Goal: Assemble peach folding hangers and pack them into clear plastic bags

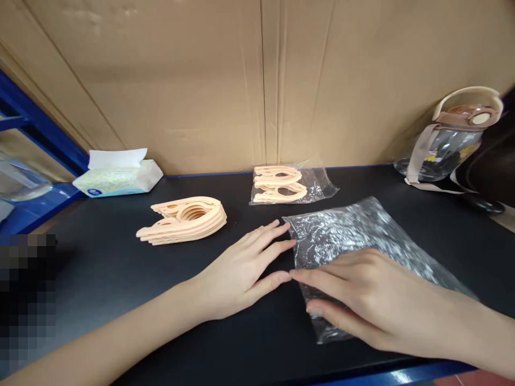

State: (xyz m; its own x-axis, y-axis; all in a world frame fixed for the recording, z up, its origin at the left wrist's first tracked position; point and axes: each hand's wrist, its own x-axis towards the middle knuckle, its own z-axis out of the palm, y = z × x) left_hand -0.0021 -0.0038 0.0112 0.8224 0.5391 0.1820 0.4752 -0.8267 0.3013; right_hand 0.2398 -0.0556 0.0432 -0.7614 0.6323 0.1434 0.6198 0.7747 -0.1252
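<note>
A clear plastic bag [341,228] lies flat on the black tabletop. Across it rests my right hand [362,295], fingers stretched out and pointing left, the index fingertip at the bag's left edge. My left hand [253,262] is spread beside that same edge, its fingertips touching or very close to the film. Neither hand grips anything that I can see. To the left of my left hand sits a stack of peach folding hangers [197,217]. Behind both hands, more peach folding hangers [279,185] lie inside a smaller clear bag [317,185].
A tissue pack [116,177] stands at the back left near a blue metal frame [48,115]. At the back right is a clear water bottle [446,145] with a strap, beside a dark object. Brown cardboard [201,80] walls off the rear edge.
</note>
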